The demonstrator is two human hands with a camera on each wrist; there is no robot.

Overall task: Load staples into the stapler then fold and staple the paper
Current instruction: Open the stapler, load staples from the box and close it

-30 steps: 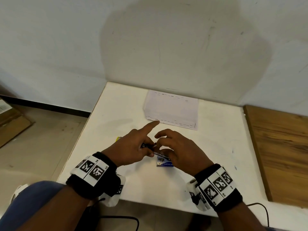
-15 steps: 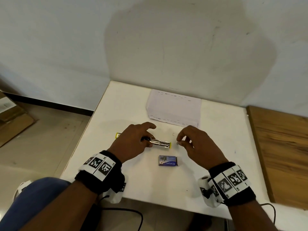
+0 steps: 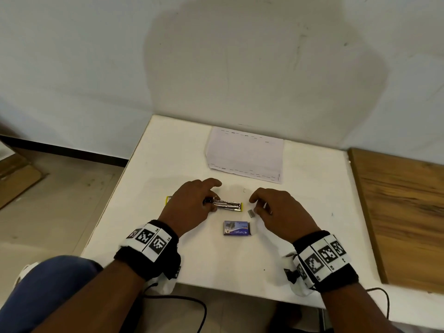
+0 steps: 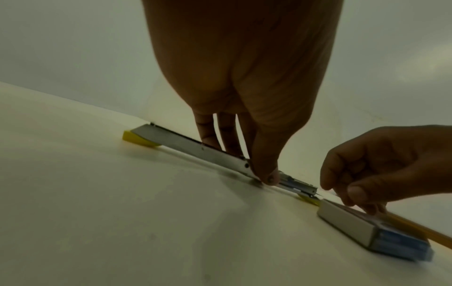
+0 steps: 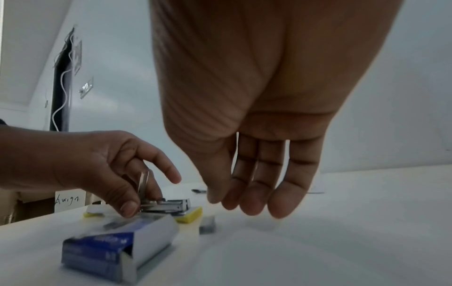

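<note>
fingers [image 3: 212,207] of left hand [image 3: 189,207] pinch flat metal stapler [image 3: 228,205].

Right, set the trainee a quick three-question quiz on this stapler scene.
1. True or false: the paper lies under the stapler.
2. Which hand grips the stapler? A. the left B. the right C. neither
3. Fill in: the loose staple strip lies on the table just beside the fingers of the ___ hand.

Key
1. False: the paper lies apart, at the far side of the table.
2. A: the left hand holds it against the table.
3. Right: the right hand hangs relaxed there and holds nothing.
</note>
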